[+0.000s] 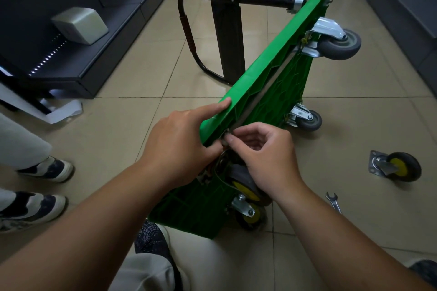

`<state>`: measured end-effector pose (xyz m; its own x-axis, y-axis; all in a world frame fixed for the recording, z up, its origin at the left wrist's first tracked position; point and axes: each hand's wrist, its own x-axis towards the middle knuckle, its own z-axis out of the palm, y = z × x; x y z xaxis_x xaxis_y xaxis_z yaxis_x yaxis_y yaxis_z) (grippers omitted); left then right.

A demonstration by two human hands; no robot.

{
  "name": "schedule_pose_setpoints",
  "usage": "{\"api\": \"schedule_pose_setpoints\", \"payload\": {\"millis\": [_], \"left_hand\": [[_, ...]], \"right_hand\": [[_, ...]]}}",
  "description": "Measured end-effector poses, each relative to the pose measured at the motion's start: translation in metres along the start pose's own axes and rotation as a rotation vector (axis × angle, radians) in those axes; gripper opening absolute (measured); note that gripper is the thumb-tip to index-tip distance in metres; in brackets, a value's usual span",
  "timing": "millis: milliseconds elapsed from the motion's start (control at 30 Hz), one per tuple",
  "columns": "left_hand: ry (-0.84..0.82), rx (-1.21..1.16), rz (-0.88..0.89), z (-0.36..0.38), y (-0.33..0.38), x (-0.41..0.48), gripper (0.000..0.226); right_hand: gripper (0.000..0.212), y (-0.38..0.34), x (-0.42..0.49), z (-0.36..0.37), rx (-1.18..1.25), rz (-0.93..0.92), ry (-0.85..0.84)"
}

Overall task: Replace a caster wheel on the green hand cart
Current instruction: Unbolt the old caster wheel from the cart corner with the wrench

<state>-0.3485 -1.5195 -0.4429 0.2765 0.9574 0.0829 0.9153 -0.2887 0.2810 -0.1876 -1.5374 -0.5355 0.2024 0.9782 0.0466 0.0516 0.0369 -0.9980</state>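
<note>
Wrench (333,202), loose caster (399,166) on floor (354,101), right of cart (272,66)

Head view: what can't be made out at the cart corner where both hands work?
The fastener at the edge of the green hand cart: pinched and mostly covered by the right hand; nut or bolt unclear.
The yellow-hub caster below: mount hidden by the right wrist.
Lower fingers of the left hand: hidden under the hand itself.
The wrench: handle cut off by the right forearm.
</note>
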Motion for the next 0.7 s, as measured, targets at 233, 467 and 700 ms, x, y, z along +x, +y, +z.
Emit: {"api": "schedule_pose_setpoints", "payload": {"millis": [233, 467, 700], "left_hand": [[-0.002, -0.014, -0.013, -0.0002, 0.0006, 0.0003, 0.072], [-0.007, -0.010, -0.016, -0.0003, 0.0005, 0.0001, 0.071], [0.000, -0.009, -0.011, 0.0008, -0.0008, 0.0007, 0.071]], "right_hand": [[0.019, 0.0033, 0.0029, 0.0021, 0.018, -0.029, -0.007], [0.013, 0.0013, 0.0033, 0.0001, 0.050, -0.033, -0.013], [0.011, -0.0020, 0.0049, -0.0012, 0.031, 0.056, -0.005]]}}
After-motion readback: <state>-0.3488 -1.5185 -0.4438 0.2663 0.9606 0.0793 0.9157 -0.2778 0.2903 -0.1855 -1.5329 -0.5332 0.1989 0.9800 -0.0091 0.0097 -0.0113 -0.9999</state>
